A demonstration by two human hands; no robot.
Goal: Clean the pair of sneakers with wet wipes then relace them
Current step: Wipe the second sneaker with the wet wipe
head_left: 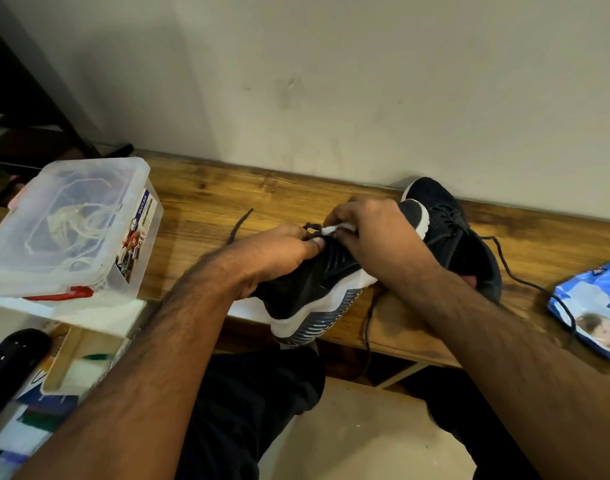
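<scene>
Tipped on the bench edge (393, 341), the near sneaker (310, 289) is steadied by the left hand (279, 252), thumb pressing its tongue, while the right hand (369, 226) pinches a white wipe (329, 230) beside the lace (241, 220) to scrub there.

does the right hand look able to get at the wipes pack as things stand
Probably not right away: the right hand is pinching a white wipe on the held sneaker. Once freed, the path to the wipes pack looks open.

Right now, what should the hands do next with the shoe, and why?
Probably keep wiping near the top of the held sneaker: the right hand pinches a white wet wipe there, the left hand steadies the shoe, and its loose lace lies on the wooden table.
</scene>
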